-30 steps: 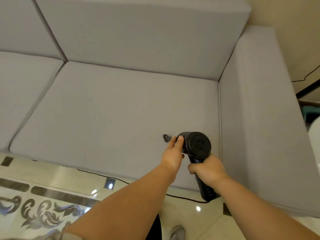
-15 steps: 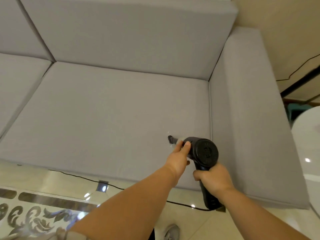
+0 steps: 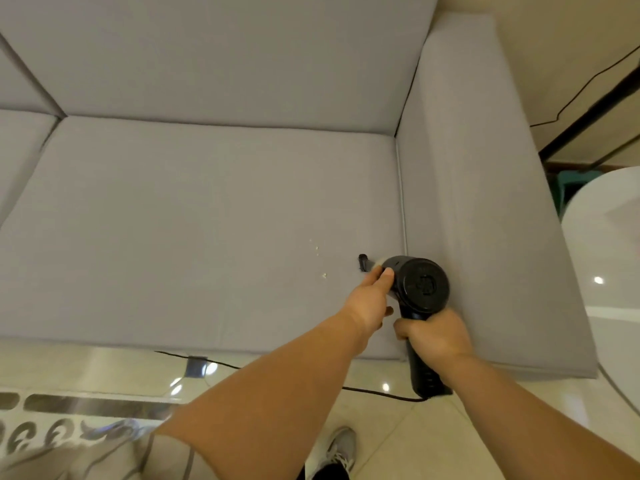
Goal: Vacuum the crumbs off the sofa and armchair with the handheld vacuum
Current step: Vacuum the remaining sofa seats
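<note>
A black handheld vacuum (image 3: 420,285) hovers over the right end of the grey sofa seat (image 3: 194,230), close to the armrest. Its thin nozzle (image 3: 363,263) points left and sits on the cushion. My right hand (image 3: 434,336) grips the vacuum's handle from below. My left hand (image 3: 372,299) holds the front of the vacuum body, thumb on top. A few pale crumbs (image 3: 317,251) lie on the cushion just left of the nozzle, with one more crumb (image 3: 324,275) nearer me.
The sofa's right armrest (image 3: 485,202) rises right beside the vacuum. A black cord (image 3: 367,391) runs over the glossy tiled floor along the sofa front. A white round table edge (image 3: 609,271) stands at the right. My shoe (image 3: 341,445) shows below.
The vacuum and both hands have shifted right toward the armrest. Crumbs that the nozzle covered before now show on the cushion to its left.
</note>
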### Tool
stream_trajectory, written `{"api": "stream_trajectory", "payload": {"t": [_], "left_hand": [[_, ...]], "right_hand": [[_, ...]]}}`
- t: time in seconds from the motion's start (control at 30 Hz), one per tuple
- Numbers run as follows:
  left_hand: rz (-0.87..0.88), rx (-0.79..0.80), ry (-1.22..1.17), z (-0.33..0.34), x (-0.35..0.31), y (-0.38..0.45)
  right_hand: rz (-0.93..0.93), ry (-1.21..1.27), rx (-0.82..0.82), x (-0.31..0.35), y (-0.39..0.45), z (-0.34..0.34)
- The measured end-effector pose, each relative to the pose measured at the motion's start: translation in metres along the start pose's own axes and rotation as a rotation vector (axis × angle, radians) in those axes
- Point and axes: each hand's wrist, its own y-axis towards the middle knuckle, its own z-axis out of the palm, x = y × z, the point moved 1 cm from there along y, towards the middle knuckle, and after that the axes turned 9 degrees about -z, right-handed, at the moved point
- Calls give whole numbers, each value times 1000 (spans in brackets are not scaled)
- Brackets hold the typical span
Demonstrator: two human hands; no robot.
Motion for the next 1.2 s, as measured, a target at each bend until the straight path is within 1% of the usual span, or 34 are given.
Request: {"api": "stream_trajectory", "payload": {"t": [0.27,0.5,0.63,0.77,0.97,1.1,1.2], "left_hand": [[3,-13,-53,-12,16,-14],[42,-64,-124,-30,32,-27],[5,-76,-155,-43,38,-26],[-4,-61,-163,-48,42,-25],[67,-90,-195,-51,38,-31],[39,-117,-197,-61,36,-28],[10,-105,-182,-60,39,-27]], "right_hand": [[-13,20,103,4,-17,7],[-78,28,132,11,-36,25],[-96,-7,168,15,-37,36],[-93,-37,173,14,-37,39],[-144,-46,175,24,-34,40],[-136,-72,201,29,-27,51],[-121,-85,193,25,-28,50]]}}
